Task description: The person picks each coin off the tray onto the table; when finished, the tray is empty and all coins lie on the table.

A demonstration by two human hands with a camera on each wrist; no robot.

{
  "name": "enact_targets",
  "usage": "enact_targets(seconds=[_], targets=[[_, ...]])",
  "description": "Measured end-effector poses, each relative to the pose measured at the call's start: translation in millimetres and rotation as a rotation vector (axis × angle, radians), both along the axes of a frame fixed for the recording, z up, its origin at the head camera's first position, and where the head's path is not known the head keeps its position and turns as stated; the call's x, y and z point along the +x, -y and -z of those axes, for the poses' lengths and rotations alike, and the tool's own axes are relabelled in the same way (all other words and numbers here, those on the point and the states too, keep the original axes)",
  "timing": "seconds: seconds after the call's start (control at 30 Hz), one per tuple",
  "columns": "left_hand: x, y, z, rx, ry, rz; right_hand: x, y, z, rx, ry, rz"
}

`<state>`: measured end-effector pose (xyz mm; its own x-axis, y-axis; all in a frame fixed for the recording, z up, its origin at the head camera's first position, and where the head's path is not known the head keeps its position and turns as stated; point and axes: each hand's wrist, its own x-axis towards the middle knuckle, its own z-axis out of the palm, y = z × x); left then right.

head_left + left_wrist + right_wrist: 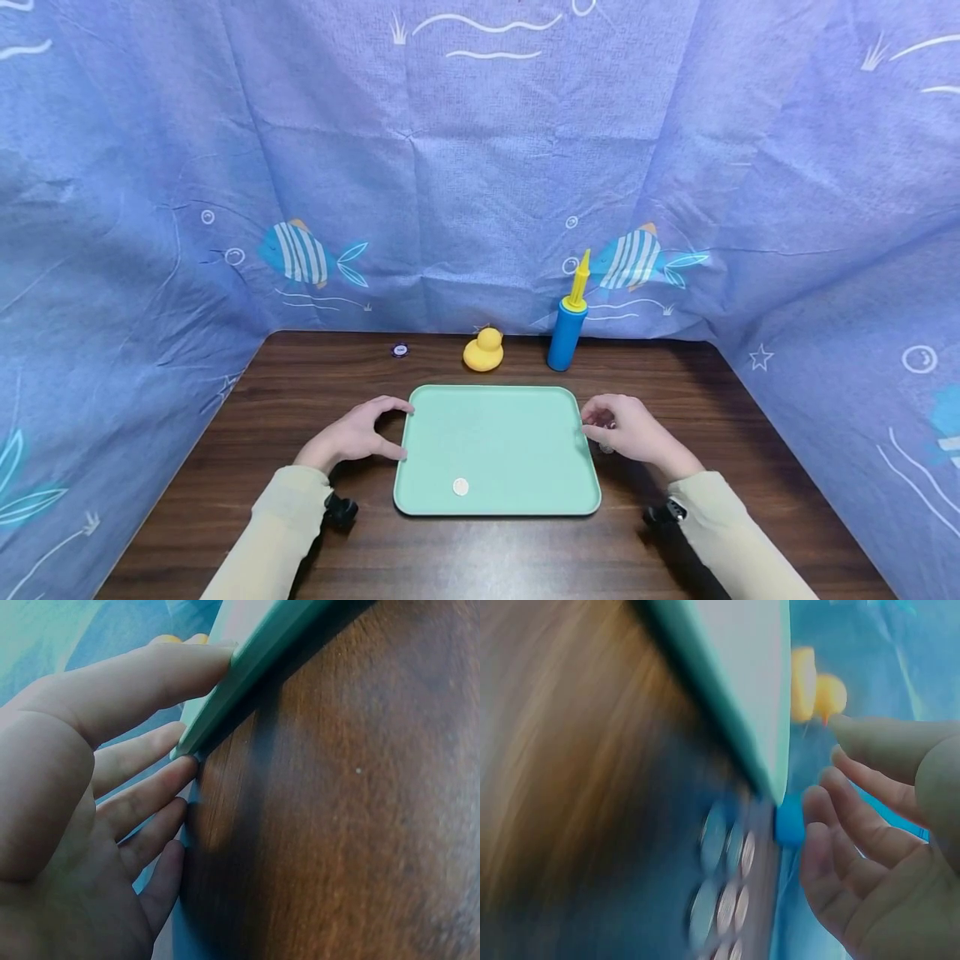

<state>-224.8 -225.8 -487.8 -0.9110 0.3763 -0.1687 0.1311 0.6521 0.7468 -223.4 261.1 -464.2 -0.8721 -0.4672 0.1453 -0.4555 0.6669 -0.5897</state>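
A pale green tray [498,437] lies on the dark wooden table, with a small round coin-like disc [461,487] near its front edge. My left hand [362,431] is spread at the tray's left side, its thumb tip and index fingertip at the rim. The left wrist view shows the other fingers extended beside the edge. At the tray's right side is my right hand [625,427], fingers loosely bent with nothing between them. Several coins [713,838] lie in rows on the table below the right hand, mostly hidden by it in the head view.
Behind the tray stand a yellow rubber duck [483,350] and a blue hand pump [566,336] with a yellow nozzle. A dark poker chip [400,350] lies at the back left. A blue fish-patterned cloth [480,183] hangs around the table's back and sides.
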Motion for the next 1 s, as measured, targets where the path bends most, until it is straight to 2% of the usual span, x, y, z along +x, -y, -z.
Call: enact_targets(seconds=[0.17, 0.37, 0.77, 1.0], targets=[[-0.3, -0.3, -0.4, 0.002, 0.003, 0.0, -2.3, 31.0, -5.4, 0.034, 0.006, -0.078], [-0.8, 0.2, 0.0, 0.009, 0.007, -0.004, -2.9, 70.7, -7.9, 0.021, 0.017, -0.222], [-0.8, 0.9, 1.9, 0.003, 0.005, -0.006, 11.5, 150.0, 2.0, 0.121, 0.048, -0.452], [-0.1, 0.2, 2.4, 0.006, -0.003, -0.013, 20.4, 178.4, 6.2, 0.163, 0.072, -0.521]])
